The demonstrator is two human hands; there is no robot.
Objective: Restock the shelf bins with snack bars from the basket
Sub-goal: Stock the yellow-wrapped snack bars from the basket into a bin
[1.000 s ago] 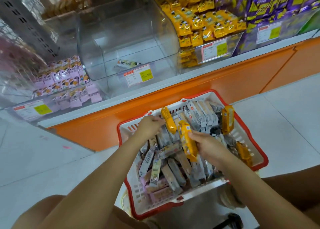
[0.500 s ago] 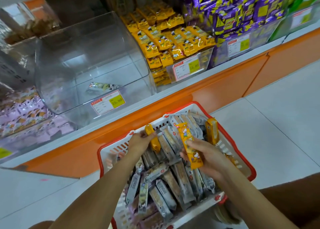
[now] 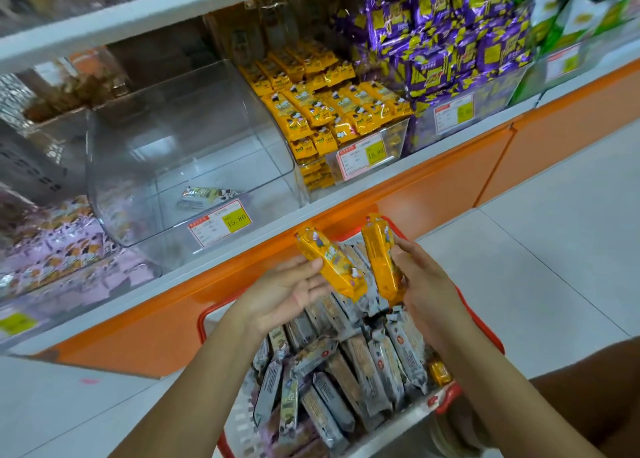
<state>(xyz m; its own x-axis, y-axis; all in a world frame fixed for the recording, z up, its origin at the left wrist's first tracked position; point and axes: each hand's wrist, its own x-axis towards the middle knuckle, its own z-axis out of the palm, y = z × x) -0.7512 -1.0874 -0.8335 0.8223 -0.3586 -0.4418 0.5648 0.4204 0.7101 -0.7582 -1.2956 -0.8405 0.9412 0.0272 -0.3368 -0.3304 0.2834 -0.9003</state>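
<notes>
My left hand [image 3: 284, 293] holds a yellow snack bar [image 3: 330, 263] raised above the red-rimmed white basket [image 3: 207, 319]. In my right hand [image 3: 422, 284] is a second yellow snack bar [image 3: 381, 260], held upright beside the first. The basket on the floor is packed with several grey and brown snack bars [image 3: 346, 381]. On the shelf, a clear bin of yellow snack bars [image 3: 329, 111] stands above and behind my hands. Left of it sits a large clear bin [image 3: 166, 146] with one bar [image 3: 207, 194] lying inside.
Purple packets [image 3: 450, 42] fill a bin to the right, green packets [image 3: 571, 7] further right. Pink-lilac packets [image 3: 59, 250] sit at the far left. An orange shelf base [image 3: 450, 187] runs along the white tiled floor [image 3: 554, 250].
Both hands have lifted out of the basket, each carrying a yellow bar upward toward the shelf. The view has tilted up and shows more of the shelf bins.
</notes>
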